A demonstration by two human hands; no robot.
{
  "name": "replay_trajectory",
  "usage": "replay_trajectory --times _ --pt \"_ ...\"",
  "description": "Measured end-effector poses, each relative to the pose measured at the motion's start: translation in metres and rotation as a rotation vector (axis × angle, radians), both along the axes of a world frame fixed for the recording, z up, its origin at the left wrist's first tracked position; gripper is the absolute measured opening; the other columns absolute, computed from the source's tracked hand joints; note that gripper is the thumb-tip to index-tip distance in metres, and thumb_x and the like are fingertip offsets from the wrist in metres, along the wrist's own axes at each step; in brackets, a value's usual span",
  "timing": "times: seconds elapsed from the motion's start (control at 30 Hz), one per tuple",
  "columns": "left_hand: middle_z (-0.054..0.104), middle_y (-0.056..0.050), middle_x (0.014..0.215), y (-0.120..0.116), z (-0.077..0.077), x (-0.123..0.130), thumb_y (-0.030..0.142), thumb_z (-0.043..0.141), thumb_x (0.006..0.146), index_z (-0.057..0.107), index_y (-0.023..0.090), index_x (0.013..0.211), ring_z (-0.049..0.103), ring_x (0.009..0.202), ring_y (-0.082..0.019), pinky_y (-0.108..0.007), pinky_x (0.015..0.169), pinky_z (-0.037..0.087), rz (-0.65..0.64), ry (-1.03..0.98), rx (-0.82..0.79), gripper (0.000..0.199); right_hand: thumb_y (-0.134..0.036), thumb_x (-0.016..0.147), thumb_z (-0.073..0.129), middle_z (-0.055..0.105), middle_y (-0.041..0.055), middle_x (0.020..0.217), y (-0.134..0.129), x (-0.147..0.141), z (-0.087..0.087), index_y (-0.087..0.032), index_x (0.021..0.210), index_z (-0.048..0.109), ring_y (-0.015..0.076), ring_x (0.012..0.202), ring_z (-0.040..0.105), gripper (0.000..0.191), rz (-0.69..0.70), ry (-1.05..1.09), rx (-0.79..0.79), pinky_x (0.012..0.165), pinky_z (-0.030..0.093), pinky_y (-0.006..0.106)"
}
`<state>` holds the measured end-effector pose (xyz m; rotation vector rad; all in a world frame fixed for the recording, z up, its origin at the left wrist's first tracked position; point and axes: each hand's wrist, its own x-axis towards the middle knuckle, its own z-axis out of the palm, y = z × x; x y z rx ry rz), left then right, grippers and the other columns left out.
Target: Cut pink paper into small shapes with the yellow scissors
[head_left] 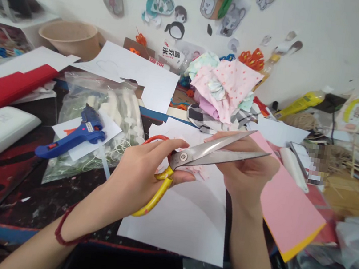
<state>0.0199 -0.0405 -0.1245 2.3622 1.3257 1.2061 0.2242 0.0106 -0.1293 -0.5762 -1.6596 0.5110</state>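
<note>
So we've got the yellow-handled scissors [183,156] above the white sheet [186,225], left hand [137,168] fingers wrapped round them, blades slightly apart. Our right hand [250,176] is behind the blades, fingers curled, but we can't tell if they're pinching anything. Pink scraps [199,172] sit on the sheet, so we'd guess some snipping's done; no clue how much is left. Pink paper [293,205] lies right of the sheet, glue gun [87,133] left.

- Bright, diffuse light recorded.
- Soft, faint shadows cast across white sheet [182,225].
- Outer edges visibly stretched and slightly blurred.
- Small patch [316,164] at right pixelated.
</note>
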Motion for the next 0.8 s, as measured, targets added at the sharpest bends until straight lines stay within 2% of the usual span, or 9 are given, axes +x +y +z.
replay_trajectory --times 0.57,0.8 --pt "0.061 0.003 0.068 -0.0007 0.0008 -0.0006 0.054 0.061 0.099 0.065 0.018 0.11 0.051 0.052 -0.011 -0.022 0.052 0.037 -0.017 -0.004 -0.034 0.038 -0.007 0.08 0.076 0.081 0.0008 0.093 0.0009 -0.0007 -0.0003 -0.03 0.091 0.08 0.0214 0.087 0.075 0.026 0.017 0.018 0.03 0.074 0.062 0.038" --pt "0.056 0.005 0.061 -0.0006 0.0033 -0.0007 0.059 0.06 0.098 0.068 0.02 0.105 0.048 0.05 -0.01 -0.022 0.05 0.035 -0.006 -0.039 -0.086 0.04 -0.01 0.082 0.076 0.081 0.0017 0.092 -0.0009 0.0001 -0.0003 -0.029 0.09 0.08 0.0207 0.082 0.074 0.021 -0.005 0.015 -0.033 0.068 0.06 0.036"
